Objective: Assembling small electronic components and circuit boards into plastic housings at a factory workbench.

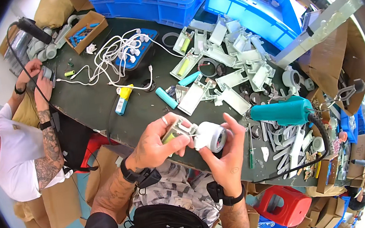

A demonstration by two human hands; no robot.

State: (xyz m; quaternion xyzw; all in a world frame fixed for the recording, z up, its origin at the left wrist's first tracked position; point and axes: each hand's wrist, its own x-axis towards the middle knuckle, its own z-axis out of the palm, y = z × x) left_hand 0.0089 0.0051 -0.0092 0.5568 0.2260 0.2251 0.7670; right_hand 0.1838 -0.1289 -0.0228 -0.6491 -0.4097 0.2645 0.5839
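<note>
Close to my body, over the table's near edge, my left hand grips a white plastic housing with a yellow-green cell partly visible inside. My right hand has its thumb and fingers around a white round head with a grey ring and a dark opening. Both parts are side by side, and whether they are joined is hard to see behind my fingers. Beyond my hands lie several open white housing shells, and a blue cylindrical cell rests beside them.
A teal electric screwdriver with a black cord lies to the right. White cables tangle over a blue power strip. Blue bins stand at the back. At left, a co-worker's hands hold a grey part. A red stool is below.
</note>
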